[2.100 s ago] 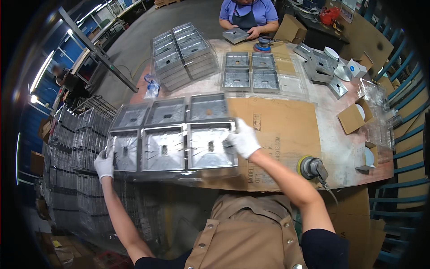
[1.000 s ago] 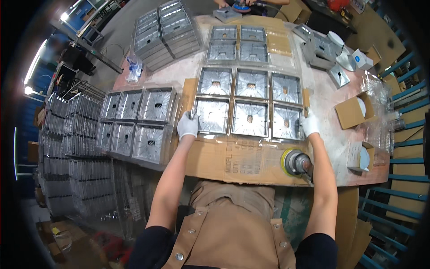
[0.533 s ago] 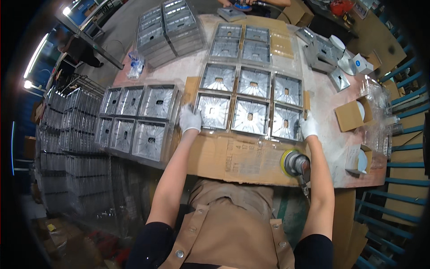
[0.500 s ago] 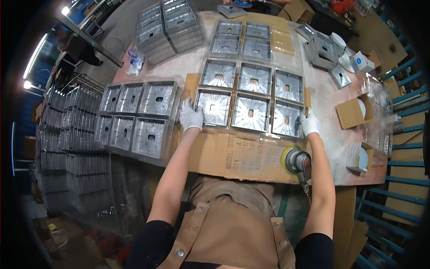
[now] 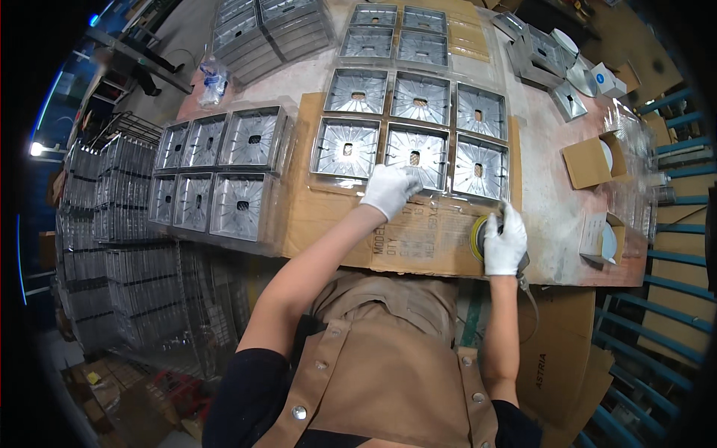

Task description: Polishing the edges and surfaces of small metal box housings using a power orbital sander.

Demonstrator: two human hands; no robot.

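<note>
At your 10 o'clock, a second block of six square metal trays [image 5: 216,168] sits in two rows at the left edge of the table [image 5: 545,187], with wire racks of stacked trays [image 5: 112,246] below it at 9 o'clock. Further out at 11 o'clock, tall stacks of trays [image 5: 272,30] stand near a small clear plastic bag [image 5: 213,75]. Straight ahead at 12 o'clock, the block of six shiny trays [image 5: 418,138] lies on a sheet of cardboard [image 5: 328,216], three across and two deep, each tray with a small hole in its centre. Your left hand [image 5: 388,190], in a white glove, rests on the near edge of the middle tray of the front row, its fingers curled lightly over the rim rather than spread flat. Four more trays [image 5: 399,33] lie beyond the block. At 1 o'clock, your right hand [image 5: 504,243], also gloved white, wraps closed around a round sander with a yellow pad [image 5: 478,237] at the table's near edge, just beside the front right tray. At 2 o'clock, two open cardboard boxes [image 5: 597,160] hold white discs, well apart from the trays, and loose metal trays [image 5: 545,56] lie beyond them.
</note>
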